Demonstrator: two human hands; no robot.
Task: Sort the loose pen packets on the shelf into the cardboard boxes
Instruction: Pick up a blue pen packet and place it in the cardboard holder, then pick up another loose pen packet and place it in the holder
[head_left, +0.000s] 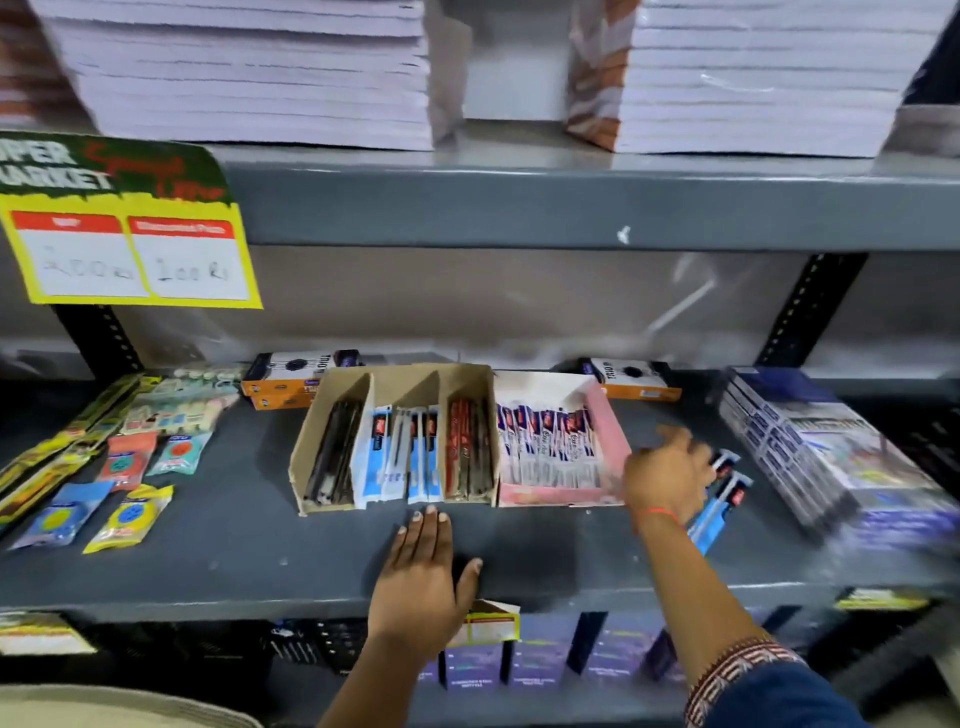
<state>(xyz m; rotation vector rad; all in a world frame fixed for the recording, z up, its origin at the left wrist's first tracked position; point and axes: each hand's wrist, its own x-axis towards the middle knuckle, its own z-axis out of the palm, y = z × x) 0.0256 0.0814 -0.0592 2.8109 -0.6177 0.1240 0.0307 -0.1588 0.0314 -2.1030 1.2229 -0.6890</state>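
Pen packets lie beside the pink box. The right hand covers them with bent fingers; whether it grips them is unclear, and it should pinch them together. The left hand rests flat and empty.

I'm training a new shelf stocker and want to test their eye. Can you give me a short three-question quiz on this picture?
1. True or false: the left hand is holding a pen packet.
2. The brown cardboard box is split into how many compartments? A) two B) three C) five
3. Fill in: the loose blue pen packets lie to the ____ of the pink box, as the person sees it.

Key:
1. False; it lies flat and empty on the shelf.
2. B; dark packets, blue-and-white ones, red ones.
3. Right; the right hand is over them, though blur hides whether it grips any.
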